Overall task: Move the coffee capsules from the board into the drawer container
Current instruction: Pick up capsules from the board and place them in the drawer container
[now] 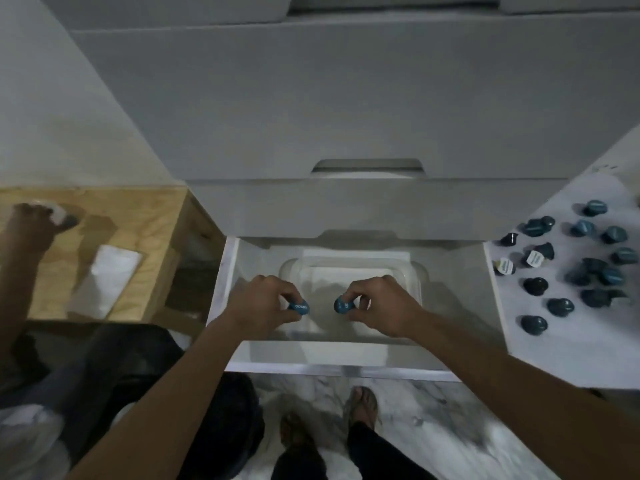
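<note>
Both my hands hover over a clear plastic container (pixel 417 271) that sits inside an open white drawer (pixel 225 282). My left hand (pixel 266 299) pinches a blue coffee capsule (pixel 298 307) by its tip. A second blue capsule (pixel 342 304) is pinched in my right hand (pixel 377 303). The two capsules face each other above the container's middle. Several more blue capsules (pixel 561 306) lie scattered on a white board (pixel 512 334) to the right of the drawer; two of them show their pale foil lids (pixel 535 258).
A wooden box (pixel 145 216) with white paper (pixel 107 278) stands at the left, and another person's hand (pixel 38 220) reaches into it. Closed white drawer fronts (pixel 346 116) rise behind. My feet (pixel 360 403) stand on marble floor below the drawer.
</note>
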